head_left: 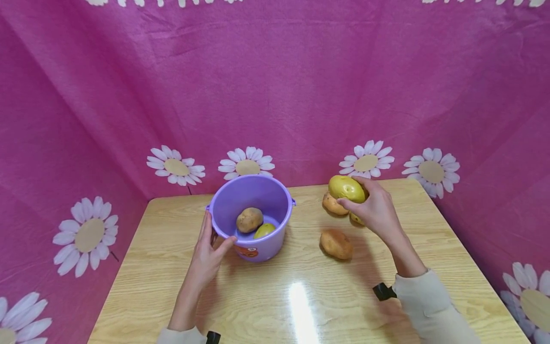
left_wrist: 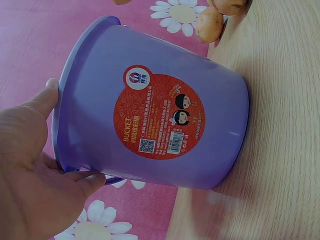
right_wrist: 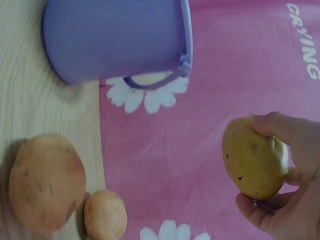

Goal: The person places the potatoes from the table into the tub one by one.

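Note:
A purple bucket [head_left: 269,243] stands on the table with its opening tipped toward me in the head view. My left hand [head_left: 207,255] grips its rim, thumb at the near side and fingers around the left near the handle joint. Inside lie a brown potato [head_left: 249,220] and a yellow potato [head_left: 264,231]. My right hand [head_left: 377,208] holds another yellow potato [right_wrist: 255,157] between thumb and fingers, raised above the table. Below it lie a brown potato [head_left: 333,204] and a partly hidden yellow one [head_left: 356,219]. Nearer me rests a larger brown potato [head_left: 336,244].
The wooden table [head_left: 258,301] carries everything. A pink cloth [head_left: 275,95] printed with daisies hangs along its back and both sides. On the bucket's outer wall sits a red label [left_wrist: 160,117].

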A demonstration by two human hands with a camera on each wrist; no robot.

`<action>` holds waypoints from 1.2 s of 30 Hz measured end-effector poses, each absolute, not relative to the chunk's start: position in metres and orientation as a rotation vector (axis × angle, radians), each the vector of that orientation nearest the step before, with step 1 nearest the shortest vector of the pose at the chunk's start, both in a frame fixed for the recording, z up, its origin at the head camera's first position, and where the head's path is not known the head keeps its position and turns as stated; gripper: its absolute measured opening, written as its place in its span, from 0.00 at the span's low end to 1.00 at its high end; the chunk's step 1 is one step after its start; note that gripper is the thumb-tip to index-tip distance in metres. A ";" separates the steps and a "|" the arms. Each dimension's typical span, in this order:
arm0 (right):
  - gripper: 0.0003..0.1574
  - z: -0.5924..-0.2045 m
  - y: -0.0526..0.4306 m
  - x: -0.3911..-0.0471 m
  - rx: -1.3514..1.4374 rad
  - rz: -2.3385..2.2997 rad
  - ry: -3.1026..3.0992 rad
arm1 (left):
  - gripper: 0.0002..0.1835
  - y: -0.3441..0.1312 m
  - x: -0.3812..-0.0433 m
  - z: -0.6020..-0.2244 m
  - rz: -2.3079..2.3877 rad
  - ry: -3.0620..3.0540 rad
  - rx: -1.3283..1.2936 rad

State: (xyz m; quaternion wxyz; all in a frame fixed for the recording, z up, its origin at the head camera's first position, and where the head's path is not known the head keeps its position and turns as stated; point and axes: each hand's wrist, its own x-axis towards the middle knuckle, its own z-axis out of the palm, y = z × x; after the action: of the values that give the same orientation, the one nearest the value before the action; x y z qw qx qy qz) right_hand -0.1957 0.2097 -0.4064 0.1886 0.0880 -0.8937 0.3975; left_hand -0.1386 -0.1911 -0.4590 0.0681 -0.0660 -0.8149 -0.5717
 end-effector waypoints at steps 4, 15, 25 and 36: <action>0.41 -0.404 0.196 -0.197 0.294 1.157 -2.507 | 0.52 -0.191 -0.138 -0.459 -1.717 -2.450 -0.208; 0.43 -0.396 0.156 -0.197 0.395 1.188 -2.566 | 0.51 -0.189 -0.137 -0.460 -1.741 -2.428 -0.212; 0.41 -0.391 0.110 -0.195 0.516 1.166 -2.585 | 0.52 -0.188 -0.136 -0.461 -1.752 -2.430 -0.202; 0.41 -0.397 0.063 -0.193 0.639 1.166 -2.601 | 0.52 -0.189 -0.134 -0.462 -1.761 -2.422 -0.217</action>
State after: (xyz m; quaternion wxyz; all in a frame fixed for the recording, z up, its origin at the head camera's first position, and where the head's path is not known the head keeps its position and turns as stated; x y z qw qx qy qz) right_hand -0.1934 0.0626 -0.3971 0.1098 0.2173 -0.8850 0.3968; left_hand -0.1341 -0.1885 -0.4618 0.0696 -0.0722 -0.8047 -0.5851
